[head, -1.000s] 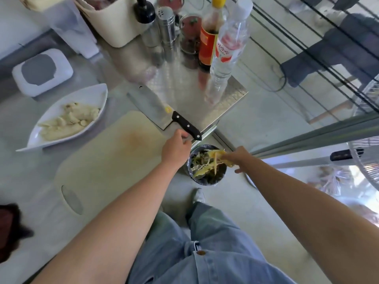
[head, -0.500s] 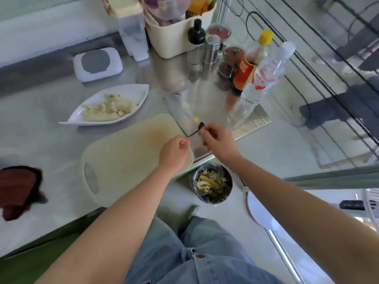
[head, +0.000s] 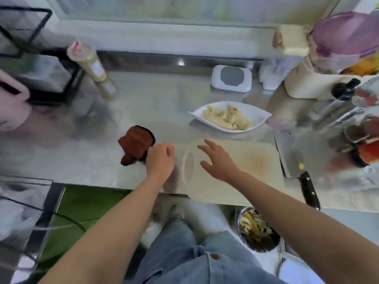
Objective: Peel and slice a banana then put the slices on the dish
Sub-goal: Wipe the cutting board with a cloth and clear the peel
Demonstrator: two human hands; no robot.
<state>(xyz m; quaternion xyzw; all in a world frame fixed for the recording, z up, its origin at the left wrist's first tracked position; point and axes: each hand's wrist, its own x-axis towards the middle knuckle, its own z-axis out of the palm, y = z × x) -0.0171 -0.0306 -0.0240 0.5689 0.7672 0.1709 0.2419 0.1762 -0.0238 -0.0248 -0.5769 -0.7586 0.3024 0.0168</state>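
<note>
The white dish (head: pixel 260 117) holds several pale banana slices (head: pixel 227 117) and stands behind the cream cutting board (head: pixel 242 181). My right hand (head: pixel 219 160) hovers over the board's left part, fingers spread, holding nothing. My left hand (head: pixel 161 160) is at the board's left end with its fingers curled, right beside a brown cloth (head: pixel 135 145); nothing shows in it. A cleaver (head: pixel 291 158) with a black handle lies on the counter just right of the board.
A round bin (head: pixel 258 230) with banana peels sits on the floor below the counter edge. Bottles, shakers and jars (head: pixel 348 111) crowd the right side. A white box (head: pixel 231 78) and a tall tube (head: pixel 92 68) stand at the back.
The view swung left. My right hand left the cleaver handle and crossed over the board, now spread. My left hand moved off the board's right end to beside the brown cloth.
</note>
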